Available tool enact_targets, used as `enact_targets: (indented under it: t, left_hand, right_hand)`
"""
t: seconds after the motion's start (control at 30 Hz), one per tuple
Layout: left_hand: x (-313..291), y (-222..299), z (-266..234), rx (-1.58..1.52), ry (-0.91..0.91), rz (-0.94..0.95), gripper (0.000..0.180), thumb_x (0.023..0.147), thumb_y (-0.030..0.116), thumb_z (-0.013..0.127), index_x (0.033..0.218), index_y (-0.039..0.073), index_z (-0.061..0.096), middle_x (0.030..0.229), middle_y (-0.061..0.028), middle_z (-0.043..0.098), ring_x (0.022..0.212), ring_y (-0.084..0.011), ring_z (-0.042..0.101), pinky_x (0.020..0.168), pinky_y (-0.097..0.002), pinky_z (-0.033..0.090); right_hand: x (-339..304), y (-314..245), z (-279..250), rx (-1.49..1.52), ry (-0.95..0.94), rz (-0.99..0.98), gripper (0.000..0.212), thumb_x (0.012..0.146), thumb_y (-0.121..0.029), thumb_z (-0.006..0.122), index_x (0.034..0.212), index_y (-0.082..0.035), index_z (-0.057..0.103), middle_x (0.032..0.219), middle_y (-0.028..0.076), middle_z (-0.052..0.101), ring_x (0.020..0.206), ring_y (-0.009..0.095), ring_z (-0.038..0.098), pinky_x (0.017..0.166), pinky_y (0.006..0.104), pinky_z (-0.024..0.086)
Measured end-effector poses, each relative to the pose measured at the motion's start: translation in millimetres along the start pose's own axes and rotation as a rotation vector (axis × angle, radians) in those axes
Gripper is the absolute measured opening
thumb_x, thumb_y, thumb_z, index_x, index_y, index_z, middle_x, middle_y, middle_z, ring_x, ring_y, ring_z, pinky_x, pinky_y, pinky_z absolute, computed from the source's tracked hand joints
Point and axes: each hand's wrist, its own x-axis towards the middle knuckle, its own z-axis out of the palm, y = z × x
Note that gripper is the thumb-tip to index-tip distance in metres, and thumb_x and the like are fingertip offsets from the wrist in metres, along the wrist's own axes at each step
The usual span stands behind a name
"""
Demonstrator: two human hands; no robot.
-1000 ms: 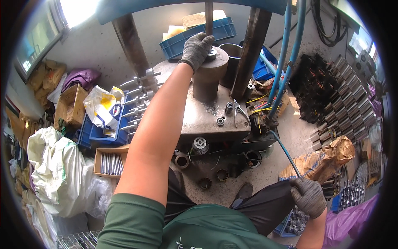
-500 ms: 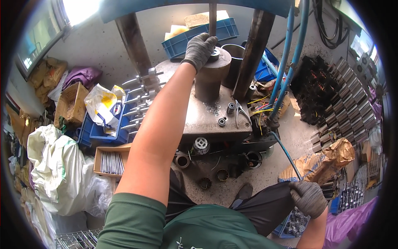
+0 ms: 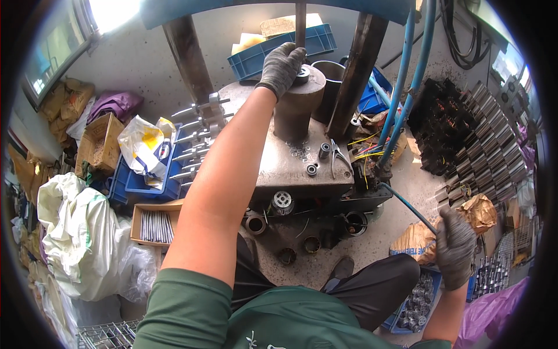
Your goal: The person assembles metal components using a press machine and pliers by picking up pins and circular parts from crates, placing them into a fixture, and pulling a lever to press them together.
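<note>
My left hand (image 3: 281,68), in a grey glove, reaches to the top of a thick metal cylinder (image 3: 292,113) on the press table. Its fingers are closed beside a ring-shaped part (image 3: 302,74), just below a vertical dark rod (image 3: 300,26); what they grip is hidden. To the right, my gloved right hand (image 3: 455,247) is closed at the end of a thin blue lever (image 3: 408,207). Pliers (image 3: 338,158) lie on the press table (image 3: 273,168) near two small bearing-like parts, one of them a small ring (image 3: 311,170).
Dark posts (image 3: 359,72) flank the cylinder, with blue hoses (image 3: 401,87) at the right. Finned shafts (image 3: 200,136) lie left of the table, near a blue crate (image 3: 131,189) and a box of rods (image 3: 156,225). Stacked metal sleeves (image 3: 485,145) stand far right; brown paper (image 3: 415,241) lies nearer.
My right hand has moved up and to the right from beside my knee, and the lever's end has risen with it. My left hand stays nearly in place.
</note>
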Motion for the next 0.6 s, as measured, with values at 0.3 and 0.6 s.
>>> enact_targets:
  t: [0.3, 0.6]
  left_hand:
    - [-6.4, 7.0, 6.1, -0.203, -0.041, -0.045, 0.026, 0.102, 0.023, 0.063, 0.119, 0.004, 0.068, 0.090, -0.0022, 0.067, 0.079, -0.0098, 0.061, 0.074, -0.0246, 0.052]
    - [-8.8, 10.2, 2.8, -0.138, -0.079, -0.059, 0.026, 0.100, 0.016, 0.066, 0.122, 0.003, 0.069, 0.095, -0.0025, 0.069, 0.084, -0.0105, 0.063, 0.080, -0.0246, 0.053]
  right_hand:
    - [147.0, 58.6, 23.1, 0.130, 0.392, -0.047, 0.021, 0.099, -0.008, 0.067, 0.117, 0.003, 0.071, 0.103, 0.014, 0.074, 0.093, 0.020, 0.071, 0.087, 0.0315, 0.056]
    - [186.7, 67.3, 29.5, 0.021, 0.325, -0.023, 0.021, 0.100, -0.012, 0.067, 0.117, -0.001, 0.072, 0.107, 0.017, 0.076, 0.098, 0.027, 0.074, 0.088, 0.0353, 0.058]
